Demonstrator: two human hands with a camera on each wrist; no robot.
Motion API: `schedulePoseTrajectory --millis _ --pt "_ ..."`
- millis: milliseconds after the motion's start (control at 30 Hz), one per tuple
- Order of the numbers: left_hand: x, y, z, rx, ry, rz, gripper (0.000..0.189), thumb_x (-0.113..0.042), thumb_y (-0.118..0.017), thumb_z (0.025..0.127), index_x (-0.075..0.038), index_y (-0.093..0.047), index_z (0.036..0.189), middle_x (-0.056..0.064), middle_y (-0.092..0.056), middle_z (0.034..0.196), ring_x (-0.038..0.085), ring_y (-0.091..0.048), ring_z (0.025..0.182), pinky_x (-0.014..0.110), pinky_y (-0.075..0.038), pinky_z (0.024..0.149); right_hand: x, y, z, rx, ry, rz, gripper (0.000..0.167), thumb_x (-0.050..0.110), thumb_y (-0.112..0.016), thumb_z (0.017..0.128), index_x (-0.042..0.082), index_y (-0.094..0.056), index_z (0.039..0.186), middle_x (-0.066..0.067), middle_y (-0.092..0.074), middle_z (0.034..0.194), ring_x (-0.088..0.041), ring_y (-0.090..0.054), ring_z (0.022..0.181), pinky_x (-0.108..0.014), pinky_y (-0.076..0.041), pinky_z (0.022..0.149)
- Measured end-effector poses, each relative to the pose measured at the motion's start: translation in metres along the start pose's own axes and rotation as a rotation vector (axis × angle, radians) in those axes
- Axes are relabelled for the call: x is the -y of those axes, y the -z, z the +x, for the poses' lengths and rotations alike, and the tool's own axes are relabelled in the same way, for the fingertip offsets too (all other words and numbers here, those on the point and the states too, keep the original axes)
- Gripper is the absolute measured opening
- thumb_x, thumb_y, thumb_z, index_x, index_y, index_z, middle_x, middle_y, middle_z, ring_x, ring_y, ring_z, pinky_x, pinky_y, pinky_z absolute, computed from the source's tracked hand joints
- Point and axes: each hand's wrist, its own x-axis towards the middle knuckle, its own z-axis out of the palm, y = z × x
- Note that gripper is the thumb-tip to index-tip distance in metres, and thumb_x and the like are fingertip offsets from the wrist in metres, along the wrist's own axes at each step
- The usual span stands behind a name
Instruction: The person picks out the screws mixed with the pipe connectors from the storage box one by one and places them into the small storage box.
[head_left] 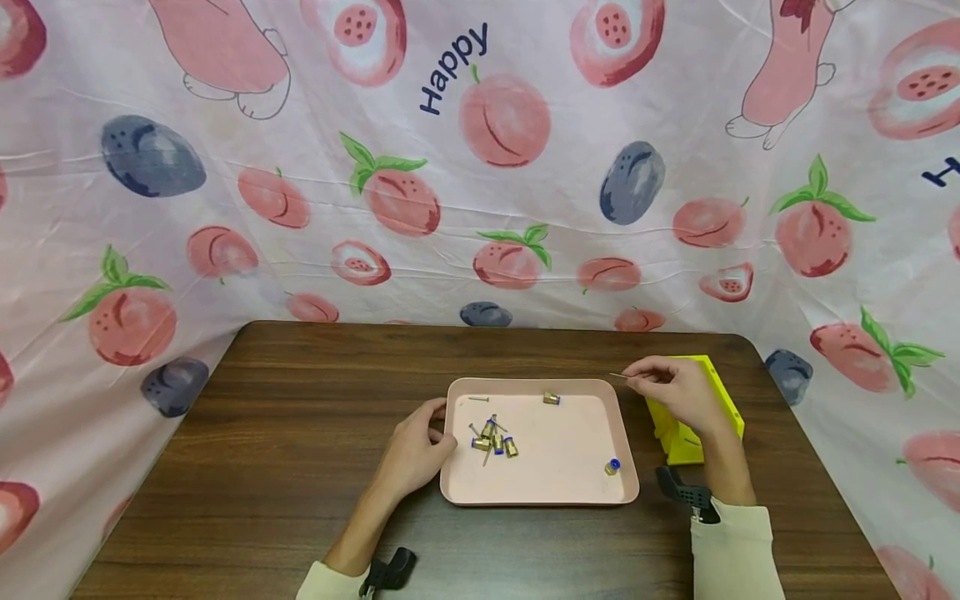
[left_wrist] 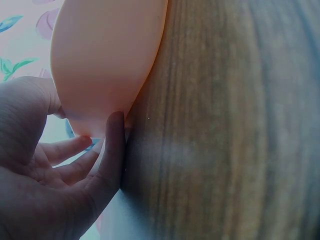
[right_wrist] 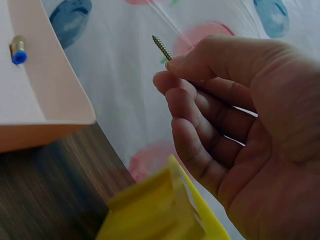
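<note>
My left hand (head_left: 416, 446) grips the left rim of a shallow pink tray (head_left: 555, 492), with the thumb at the rim and the fingers along the outer side. Between thumb and index finger, my right hand (head_left: 678, 392) pinches a screw (right_wrist: 162, 47), its threaded end sticking out. This hand is raised over a yellow box-like holder (head_left: 686, 450), right of the tray. Inside the tray, several brass fittings with blue rings, one a fitting (head_left: 512, 447), are bunched with screws at the left. A lone screw (head_left: 478, 398) lies near the back rim.
One brass fitting (head_left: 551, 399) lies by the tray's back rim and another fitting (head_left: 612, 467) in its front right corner. The brown wooden table (head_left: 337, 358) meets a fruit-print cloth (head_left: 555, 250) at the back. Both wrists carry black devices.
</note>
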Motion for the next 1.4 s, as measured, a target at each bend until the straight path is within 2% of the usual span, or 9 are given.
schedulePoseTrajectory --millis 100,200,333,567,767,833,1000,1167,1400 --pt "0.0 -0.001 0.001 -0.006 0.002 0.022 0.057 -0.015 -0.069 0.085 -0.004 -0.068 0.14 0.007 -0.076 0.123 0.006 -0.071 0.084 0.029 -0.058 0.071 -0.001 0.007 -0.003 -0.021 -0.009 -0.007 0.018 0.004 -0.076 0.101 -0.008 -0.08 0.115 -0.018 -0.08 0.103 -0.015 -0.064 0.078 -0.022 -0.051 0.066" --pt "-0.013 0.005 -0.002 0.009 0.021 0.006 0.057 -0.012 -0.068 0.085 -0.001 -0.067 0.141 0.011 -0.075 0.124 0.011 -0.073 0.086 0.034 -0.059 0.073 -0.002 0.014 -0.006 -0.053 -0.031 -0.024 0.02 0.005 -0.078 0.101 -0.008 -0.08 0.115 -0.019 -0.079 0.1 -0.013 -0.061 0.075 -0.023 -0.048 0.061" --pt "-0.034 0.013 -0.005 0.044 0.078 -0.003 0.057 -0.007 -0.067 0.086 0.001 -0.066 0.143 0.014 -0.074 0.127 0.015 -0.074 0.089 0.038 -0.059 0.078 -0.007 0.021 -0.009 -0.095 -0.042 -0.061 0.02 0.005 -0.078 0.1 -0.008 -0.08 0.115 -0.019 -0.079 0.101 -0.008 -0.061 0.077 -0.021 -0.05 0.063" --pt "-0.038 0.014 -0.005 0.053 0.1 0.01 0.057 -0.006 -0.068 0.087 -0.001 -0.066 0.143 0.012 -0.074 0.129 0.012 -0.073 0.089 0.037 -0.059 0.079 -0.015 0.031 -0.016 -0.171 -0.075 -0.092 0.021 0.008 -0.077 0.102 -0.009 -0.08 0.114 -0.016 -0.079 0.105 -0.007 -0.063 0.082 -0.019 -0.053 0.071" --pt "-0.033 0.013 -0.005 0.037 0.066 -0.011 0.056 -0.008 -0.068 0.086 0.001 -0.067 0.141 0.014 -0.074 0.126 0.014 -0.073 0.087 0.037 -0.059 0.076 -0.021 0.038 -0.02 -0.235 -0.115 -0.14 0.025 0.016 -0.077 0.104 -0.006 -0.08 0.115 0.004 -0.075 0.096 -0.01 -0.061 0.08 -0.02 -0.051 0.069" --pt "-0.023 0.009 -0.004 0.022 0.026 -0.012 0.056 -0.011 -0.068 0.085 0.001 -0.067 0.14 0.014 -0.074 0.123 0.013 -0.073 0.085 0.035 -0.058 0.072 -0.022 0.04 -0.021 -0.25 -0.136 -0.149 0.028 0.02 -0.077 0.104 -0.005 -0.08 0.115 0.005 -0.075 0.095 -0.01 -0.062 0.081 -0.019 -0.051 0.071" --pt "-0.006 0.003 -0.001 -0.003 -0.034 -0.006 0.057 -0.015 -0.068 0.084 -0.001 -0.067 0.139 0.013 -0.075 0.122 0.009 -0.072 0.083 0.03 -0.057 0.068 -0.024 0.043 -0.022 -0.265 -0.193 -0.173 0.033 0.027 -0.076 0.105 -0.004 -0.08 0.118 -0.006 -0.077 0.104 -0.01 -0.063 0.085 -0.018 -0.052 0.073" --pt "-0.007 0.004 -0.002 -0.001 -0.029 -0.032 0.058 -0.013 -0.069 0.084 0.001 -0.066 0.139 0.015 -0.075 0.122 0.013 -0.073 0.083 0.034 -0.058 0.069 -0.025 0.043 -0.023 -0.289 -0.232 -0.242 0.034 0.029 -0.076 0.105 -0.002 -0.08 0.118 -0.017 -0.078 0.109 -0.015 -0.063 0.086 -0.017 -0.05 0.073" --pt "0.004 -0.001 0.001 0.011 -0.01 -0.008 0.058 -0.014 -0.07 0.085 -0.005 -0.067 0.143 0.007 -0.075 0.124 0.006 -0.071 0.086 0.029 -0.058 0.072 -0.028 0.044 -0.024 -0.314 -0.248 -0.274 0.034 0.029 -0.076 0.105 -0.003 -0.081 0.116 -0.018 -0.078 0.107 -0.017 -0.062 0.086 -0.016 -0.049 0.072"
